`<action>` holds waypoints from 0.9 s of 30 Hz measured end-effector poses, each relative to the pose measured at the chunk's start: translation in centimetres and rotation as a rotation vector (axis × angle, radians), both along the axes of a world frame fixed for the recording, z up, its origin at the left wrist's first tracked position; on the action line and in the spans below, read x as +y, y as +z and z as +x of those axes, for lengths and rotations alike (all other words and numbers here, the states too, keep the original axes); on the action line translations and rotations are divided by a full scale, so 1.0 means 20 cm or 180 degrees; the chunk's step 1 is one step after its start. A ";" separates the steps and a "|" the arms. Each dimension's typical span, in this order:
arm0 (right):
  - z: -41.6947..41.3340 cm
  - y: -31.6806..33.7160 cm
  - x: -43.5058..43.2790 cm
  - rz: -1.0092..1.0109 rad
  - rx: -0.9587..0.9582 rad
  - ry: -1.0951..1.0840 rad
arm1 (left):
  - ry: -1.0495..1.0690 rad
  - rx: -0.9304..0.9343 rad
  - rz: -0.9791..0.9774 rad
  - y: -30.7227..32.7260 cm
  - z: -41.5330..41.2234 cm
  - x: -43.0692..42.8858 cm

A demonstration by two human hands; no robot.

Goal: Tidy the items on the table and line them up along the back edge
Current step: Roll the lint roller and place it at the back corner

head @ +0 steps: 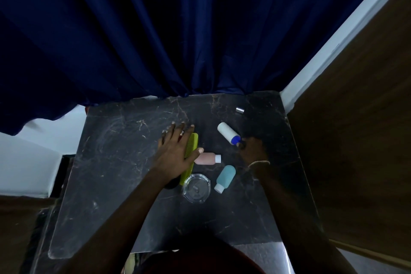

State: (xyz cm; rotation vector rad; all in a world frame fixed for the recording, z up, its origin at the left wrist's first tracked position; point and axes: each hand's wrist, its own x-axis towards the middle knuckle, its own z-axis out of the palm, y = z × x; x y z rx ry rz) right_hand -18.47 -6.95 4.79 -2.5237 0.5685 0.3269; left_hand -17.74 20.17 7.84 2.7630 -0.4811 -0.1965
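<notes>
Six items: scattered over the middle and right of the dark marble table [115, 162], none lined up at the back edge.
Left hand [175, 151]: flat, fingers spread, laid over the green comb [190, 151]; thumb tip touching the pink bottle [205, 158].
Green comb: lying lengthwise front to back, near end just beside the glass ashtray [196, 187].
Pink bottle: on its side, white cap pointing right.
Right hand [253, 151]: fingertips closed around the blue cap of the white bottle [228, 132]; grip dim, possibly only touching.
White bottle: on its side, slanted, base toward the back left.
Teal bottle [225, 177]: on its side, white cap toward the front, just right of the ashtray.
Glass ashtray: upright, clear, nearest the front of the group.
Small silver-capped object [240, 110]: near the back right corner, well apart from the rest; too dark to identify.
Dark round object [171, 184]: partly hidden under the left wrist.
Behind the table: navy curtain [155, 29].
</notes>
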 end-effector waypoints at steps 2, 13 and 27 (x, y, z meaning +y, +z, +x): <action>0.07 0.06 -0.05 0.0079 -0.0230 -0.0007 | 0.0016 -0.0007 0.0019 0.00 0.01 0.01; 0.39 0.20 0.04 0.0584 -0.0949 0.0241 | 0.0012 0.0016 -0.0179 -0.02 0.10 -0.03; 0.50 -0.07 0.13 0.0909 -0.0808 0.0594 | -0.0157 0.0875 -0.0743 -0.16 0.47 -0.40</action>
